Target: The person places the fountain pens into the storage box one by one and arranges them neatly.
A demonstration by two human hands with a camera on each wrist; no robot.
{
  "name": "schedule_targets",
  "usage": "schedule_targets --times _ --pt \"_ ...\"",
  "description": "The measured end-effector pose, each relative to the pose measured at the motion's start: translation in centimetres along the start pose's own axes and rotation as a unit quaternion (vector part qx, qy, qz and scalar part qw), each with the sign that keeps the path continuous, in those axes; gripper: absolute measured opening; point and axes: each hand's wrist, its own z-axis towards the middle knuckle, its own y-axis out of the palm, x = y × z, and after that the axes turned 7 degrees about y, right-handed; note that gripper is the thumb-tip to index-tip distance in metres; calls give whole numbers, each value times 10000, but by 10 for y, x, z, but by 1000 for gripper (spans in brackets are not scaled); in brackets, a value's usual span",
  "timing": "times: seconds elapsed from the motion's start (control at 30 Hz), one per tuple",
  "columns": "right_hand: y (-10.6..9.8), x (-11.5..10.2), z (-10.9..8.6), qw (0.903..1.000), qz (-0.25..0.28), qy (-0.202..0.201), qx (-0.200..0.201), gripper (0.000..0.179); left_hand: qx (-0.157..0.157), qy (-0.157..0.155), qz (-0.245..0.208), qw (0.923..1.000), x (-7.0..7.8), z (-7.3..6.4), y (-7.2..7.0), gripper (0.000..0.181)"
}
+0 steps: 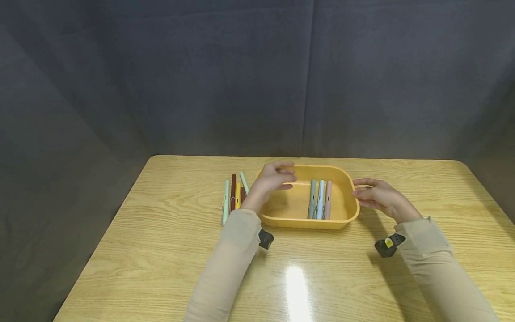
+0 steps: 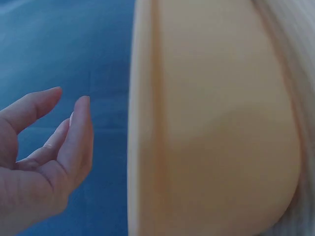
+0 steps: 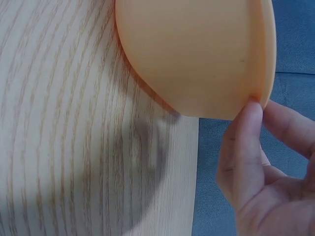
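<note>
A yellow plastic tray (image 1: 281,221) lies on the wooden table and holds three pens side by side: a grey-green pen (image 1: 312,197), a light blue pen (image 1: 320,197) and a pink pen (image 1: 328,197). With thumb and fingertips, my right hand (image 1: 376,197) pinches the tray's right rim; the right wrist view shows this hand (image 3: 270,172) at the rim's edge. Over the tray's left end hovers my left hand (image 1: 271,181), fingers loosely bent and holding nothing. In the left wrist view that hand (image 2: 49,157) appears apart from the tray wall (image 2: 221,123).
Left of the tray lie several more pens, among them a mint green pen (image 1: 226,201), a dark red pen (image 1: 233,192) and a yellow pen (image 1: 238,194); my left forearm partly covers this group. A dark curtain (image 1: 225,80) hangs behind the table (image 1: 161,250).
</note>
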Motion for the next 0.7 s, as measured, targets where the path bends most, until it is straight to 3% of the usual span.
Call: schedule_targets --times 0.27,0.7 --pt "2 -1 0 10000 -52 30 22 56 178 110 -100 9997 8 -11 -28 49" --pt "2 -2 0 9999 -126 22 42 59 611 172 196 9978 -1 -27 -77 53"
